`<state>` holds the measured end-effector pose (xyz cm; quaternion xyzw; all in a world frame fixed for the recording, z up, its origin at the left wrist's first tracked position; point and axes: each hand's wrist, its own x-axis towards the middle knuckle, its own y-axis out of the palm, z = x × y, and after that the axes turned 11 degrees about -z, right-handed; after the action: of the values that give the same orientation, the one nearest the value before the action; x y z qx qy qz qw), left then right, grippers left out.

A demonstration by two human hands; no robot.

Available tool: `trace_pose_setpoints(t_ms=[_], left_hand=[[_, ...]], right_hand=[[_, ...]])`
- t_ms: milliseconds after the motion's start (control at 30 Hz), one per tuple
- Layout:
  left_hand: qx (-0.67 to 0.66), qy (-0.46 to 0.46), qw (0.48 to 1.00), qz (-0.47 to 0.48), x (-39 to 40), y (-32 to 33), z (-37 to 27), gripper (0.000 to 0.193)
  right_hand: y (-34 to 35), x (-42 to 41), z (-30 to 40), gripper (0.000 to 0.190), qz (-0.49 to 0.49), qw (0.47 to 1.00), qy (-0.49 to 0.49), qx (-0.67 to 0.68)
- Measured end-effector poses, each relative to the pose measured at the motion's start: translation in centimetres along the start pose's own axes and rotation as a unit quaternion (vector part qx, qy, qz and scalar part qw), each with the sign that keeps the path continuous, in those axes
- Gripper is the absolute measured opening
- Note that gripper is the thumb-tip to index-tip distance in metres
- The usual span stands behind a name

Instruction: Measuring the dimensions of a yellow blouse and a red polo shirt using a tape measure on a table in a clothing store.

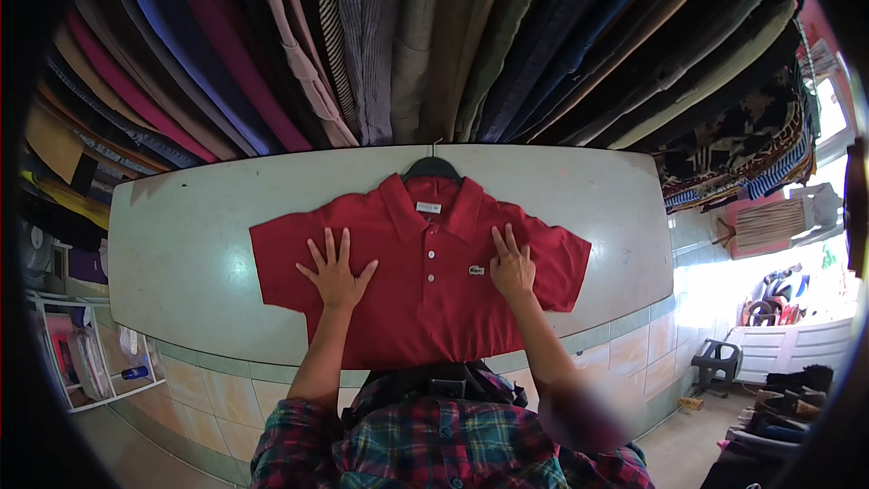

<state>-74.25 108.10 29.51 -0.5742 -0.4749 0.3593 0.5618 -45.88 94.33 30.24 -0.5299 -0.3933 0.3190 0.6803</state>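
Observation:
A red short-sleeved polo shirt (394, 292) lies front up on a white table (183, 251), its collar pointing away from me. Inside the collar is a black clothes hanger (432, 168) with its metal hook showing. My left hand (338, 272) rests flat on the left part of the shirt's chest, fingers spread. On the right part, beside the small crocodile patch (476, 271), my right hand (512, 265) touches the cloth with some fingers extended and others bent. Two white buttons (431, 255) show on the placket. The shirt's lower part runs over the near table edge.
Many hanging garments (414, 47) line the table's far side. A white rack (102, 380) stands at the lower left. At the right are a dark plastic stool (717, 361) and a row of dark clothes (781, 424). A blurred spot covers part of my right arm.

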Motion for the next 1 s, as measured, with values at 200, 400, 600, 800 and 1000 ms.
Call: trace_pose_setpoints(t_ms=[200,400,600,800,1000], left_hand=[[0.011,-0.024,1.000,0.011,8.3,0.6,-1.3,0.083],[0.044,-0.048,0.998,0.018,14.7,1.0,-2.1,0.084],[0.025,-0.026,0.999,-0.032,17.6,1.9,-2.1,0.080],[-0.097,0.054,0.978,-0.177,19.1,3.9,0.1,0.057],[-0.132,0.061,0.984,-0.100,17.8,3.6,1.7,0.034]], right_hand=[[2.8,9.4,-0.4,0.062,0.012,0.999,-0.006,-0.034],[3.7,16.6,0.9,0.058,0.042,0.997,0.000,-0.060],[4.0,20.4,0.2,0.050,0.061,0.997,0.014,-0.049],[3.8,19.3,-1.6,0.041,-0.082,0.994,-0.066,0.041],[-3.7,9.5,-3.9,0.019,-0.183,0.981,-0.003,0.072]])
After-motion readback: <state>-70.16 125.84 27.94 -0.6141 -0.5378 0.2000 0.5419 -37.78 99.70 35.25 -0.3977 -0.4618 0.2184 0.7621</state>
